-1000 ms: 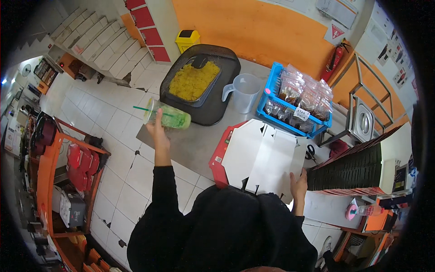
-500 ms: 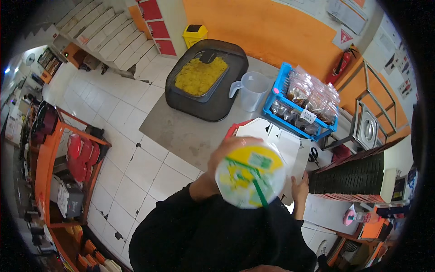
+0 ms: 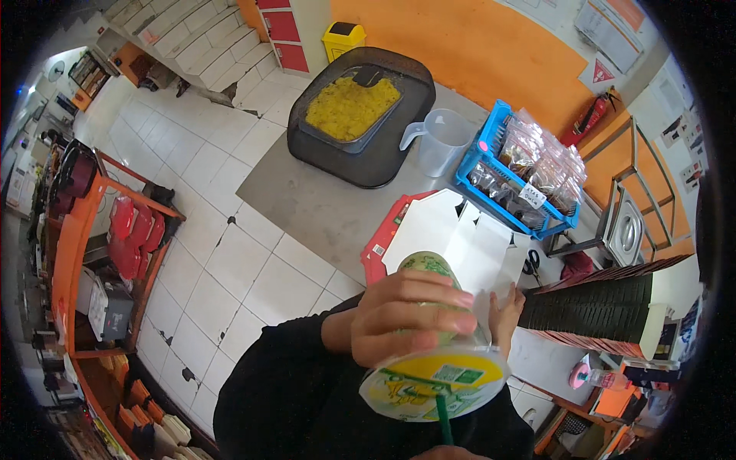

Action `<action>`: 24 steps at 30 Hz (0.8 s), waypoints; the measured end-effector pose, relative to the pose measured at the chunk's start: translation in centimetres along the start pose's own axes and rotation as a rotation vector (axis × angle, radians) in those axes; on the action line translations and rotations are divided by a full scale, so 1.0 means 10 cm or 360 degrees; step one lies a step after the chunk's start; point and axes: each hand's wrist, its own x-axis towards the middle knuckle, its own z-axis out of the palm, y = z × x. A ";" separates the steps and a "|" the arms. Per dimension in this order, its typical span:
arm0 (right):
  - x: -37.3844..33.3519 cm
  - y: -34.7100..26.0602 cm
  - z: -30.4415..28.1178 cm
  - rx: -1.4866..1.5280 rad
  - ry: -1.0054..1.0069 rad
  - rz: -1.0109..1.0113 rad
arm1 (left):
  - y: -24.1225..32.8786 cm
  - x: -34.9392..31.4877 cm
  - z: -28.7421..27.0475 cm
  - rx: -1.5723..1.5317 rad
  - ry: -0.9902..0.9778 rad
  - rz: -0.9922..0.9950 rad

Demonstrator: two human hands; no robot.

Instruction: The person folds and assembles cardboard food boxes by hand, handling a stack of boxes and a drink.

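Note:
My left hand [image 3: 406, 318] wraps around a plastic drink cup [image 3: 429, 264], which is tilted so its sealed yellow, white and green lid faces me. A green straw [image 3: 443, 418] pokes through the lid and points down toward my body. Beyond the cup lies an open cardboard box [image 3: 425, 218], white inside with a red printed outside, at the near part of the metal table. My right hand [image 3: 504, 310] rests at the box's near right part with its fingers stretched out. The cup and my left hand hide some of the box.
On the steel table [image 3: 284, 203] sit a black tray [image 3: 295, 149] bearing a pan of yellow food [image 3: 353, 107], a clear measuring jug [image 3: 443, 146] and a blue basket [image 3: 502, 195] of bagged portions. Scissors [image 3: 532, 263] lie near a tall dark stack [image 3: 590, 310] at right.
The cup has tipped, moving its lid lower and toward my body, so its side and my left fingers now show. My right hand stays by the box. The view has shifted slightly.

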 end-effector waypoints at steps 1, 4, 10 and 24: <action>0.01 -0.03 0.00 -0.0001 0.0006 -0.0003 | 0.00 0.00 -0.01 -0.0017 -0.0018 0.0049; 0.00 -0.11 0.01 -0.0059 0.0058 0.0047 | 0.01 -0.01 0.00 -0.0019 -0.0001 0.0107; 0.02 -0.16 -0.01 -0.0009 0.0032 0.0250 | 0.04 0.00 0.01 -0.0003 0.0021 0.0100; -0.04 -0.16 0.07 -0.0128 0.0171 0.0167 | -0.01 0.00 0.09 -0.0114 -0.0024 0.0067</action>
